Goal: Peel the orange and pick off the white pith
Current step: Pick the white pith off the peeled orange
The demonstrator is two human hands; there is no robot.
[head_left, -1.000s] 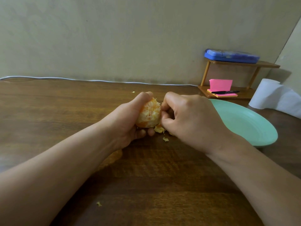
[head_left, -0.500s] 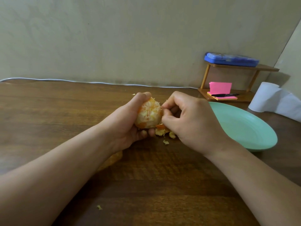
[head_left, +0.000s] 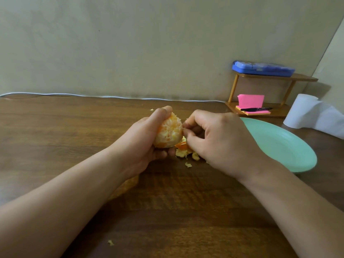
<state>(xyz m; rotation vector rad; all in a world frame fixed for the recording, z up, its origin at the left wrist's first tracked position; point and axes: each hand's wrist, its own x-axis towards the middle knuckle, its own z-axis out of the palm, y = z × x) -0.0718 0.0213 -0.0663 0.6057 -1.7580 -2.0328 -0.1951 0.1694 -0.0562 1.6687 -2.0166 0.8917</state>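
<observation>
Left hand (head_left: 147, 142) cups the orange (head_left: 168, 131) mid-table so the pithy side faces right, right hand (head_left: 214, 140) fingertips pinching at its edge, scraps (head_left: 186, 153) dropping underneath

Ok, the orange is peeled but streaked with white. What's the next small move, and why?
Probably pull the right hand slightly away to strip a strand: its fingertips seem to pinch white pith at the right edge of the round peeled orange, which the left hand grips; pith covers much of its exposed face.
</observation>
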